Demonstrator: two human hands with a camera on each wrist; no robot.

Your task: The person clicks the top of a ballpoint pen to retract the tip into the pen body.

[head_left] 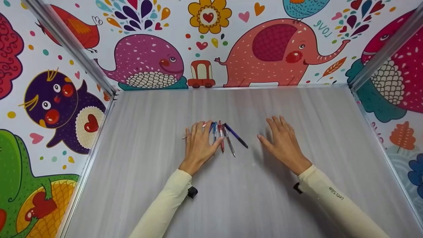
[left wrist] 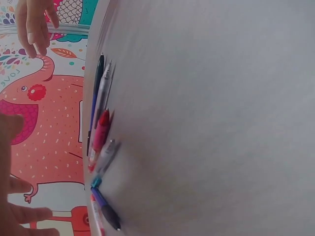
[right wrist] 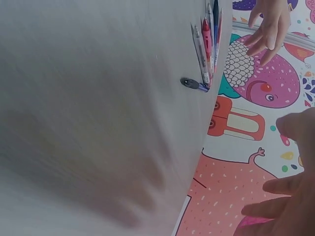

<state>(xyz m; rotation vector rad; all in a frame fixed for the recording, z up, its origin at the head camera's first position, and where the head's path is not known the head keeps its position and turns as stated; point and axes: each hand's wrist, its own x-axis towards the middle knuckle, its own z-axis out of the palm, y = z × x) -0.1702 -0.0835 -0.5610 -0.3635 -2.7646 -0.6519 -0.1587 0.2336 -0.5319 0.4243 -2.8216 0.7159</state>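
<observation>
Several pens lie fanned out on the table, among them a dark blue pen, a clear pen and a red pen. My left hand hovers over the left side of this group, fingers spread and straight, hiding part of the pens there. A light blue pen shows between its thumb and forefinger. In the left wrist view, a short dark-ended pen lies across a red and white pen. To the right of the group, my right hand is held with fingers extended, holding nothing; its shadow falls on the table.
The pale wood-grain table meets a printed wall at the back. Metal posts stand at its back corners, and printed side panels border it left and right. Dark wrist cameras sit under both sleeves.
</observation>
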